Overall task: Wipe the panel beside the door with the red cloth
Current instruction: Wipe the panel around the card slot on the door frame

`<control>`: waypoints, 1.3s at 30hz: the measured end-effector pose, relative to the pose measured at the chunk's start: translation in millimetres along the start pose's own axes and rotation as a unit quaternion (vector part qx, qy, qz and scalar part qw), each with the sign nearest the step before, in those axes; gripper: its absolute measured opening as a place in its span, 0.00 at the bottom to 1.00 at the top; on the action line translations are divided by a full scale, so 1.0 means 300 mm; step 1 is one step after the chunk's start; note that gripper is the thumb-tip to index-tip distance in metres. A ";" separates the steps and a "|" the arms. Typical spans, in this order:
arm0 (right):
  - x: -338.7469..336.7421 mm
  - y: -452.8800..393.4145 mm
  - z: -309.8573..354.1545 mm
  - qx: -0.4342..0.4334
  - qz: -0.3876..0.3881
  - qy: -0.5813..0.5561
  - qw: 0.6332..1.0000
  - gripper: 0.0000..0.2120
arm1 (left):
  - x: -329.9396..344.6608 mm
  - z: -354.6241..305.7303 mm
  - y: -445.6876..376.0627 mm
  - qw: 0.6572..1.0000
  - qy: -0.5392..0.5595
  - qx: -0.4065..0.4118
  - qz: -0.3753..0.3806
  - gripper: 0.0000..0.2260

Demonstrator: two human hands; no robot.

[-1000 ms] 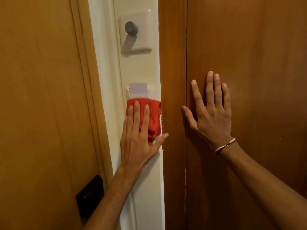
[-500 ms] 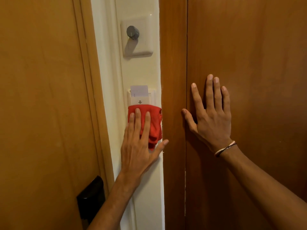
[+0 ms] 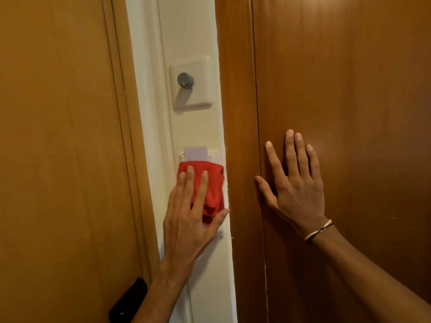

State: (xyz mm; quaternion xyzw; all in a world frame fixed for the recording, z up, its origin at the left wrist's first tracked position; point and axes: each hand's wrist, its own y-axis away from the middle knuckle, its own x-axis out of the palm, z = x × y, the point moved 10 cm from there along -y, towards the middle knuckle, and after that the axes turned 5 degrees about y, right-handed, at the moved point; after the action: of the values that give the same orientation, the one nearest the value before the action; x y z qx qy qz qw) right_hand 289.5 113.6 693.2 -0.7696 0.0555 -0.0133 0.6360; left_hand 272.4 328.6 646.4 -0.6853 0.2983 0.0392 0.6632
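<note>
A narrow cream wall panel (image 3: 198,131) runs between the wooden door (image 3: 60,148) on the left and a darker wooden surface (image 3: 349,89) on the right. My left hand (image 3: 189,220) presses the folded red cloth (image 3: 211,183) flat against the panel, over a white card-slot plate (image 3: 218,156) with a white card (image 3: 196,153) sticking out of its top. The cloth hides most of that plate. My right hand (image 3: 296,187) lies flat and spread on the darker wood, holding nothing; a thin bracelet circles its wrist.
Higher on the panel sits a white switch plate (image 3: 192,86) with a grey round knob (image 3: 185,80). A black lock unit (image 3: 128,301) is mounted on the door at lower left. The door frame edge (image 3: 127,148) borders the panel closely.
The view has tilted up, so everything sits lower in frame. The cloth slid down the plate, then back up to just under the card. My right hand stays flat on the wood.
</note>
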 end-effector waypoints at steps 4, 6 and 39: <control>0.000 -0.011 -0.008 0.002 0.002 0.000 1.000 0.38 | 0.005 -0.040 0.000 1.000 0.017 0.002 -0.014 0.44; 0.001 -0.004 -0.012 0.002 0.003 0.005 1.000 0.38 | 0.027 -0.060 0.017 0.999 0.000 0.053 0.001 0.42; 0.010 -0.002 -0.009 0.009 0.014 -0.001 1.000 0.38 | 0.004 -0.023 0.012 0.999 0.007 0.048 -0.023 0.39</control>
State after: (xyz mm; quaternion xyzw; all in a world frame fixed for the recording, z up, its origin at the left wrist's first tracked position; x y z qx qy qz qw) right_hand 292.4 110.7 694.1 -0.7628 0.0652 -0.0039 0.6434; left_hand 269.5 321.8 643.5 -0.6593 0.2891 0.0047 0.6941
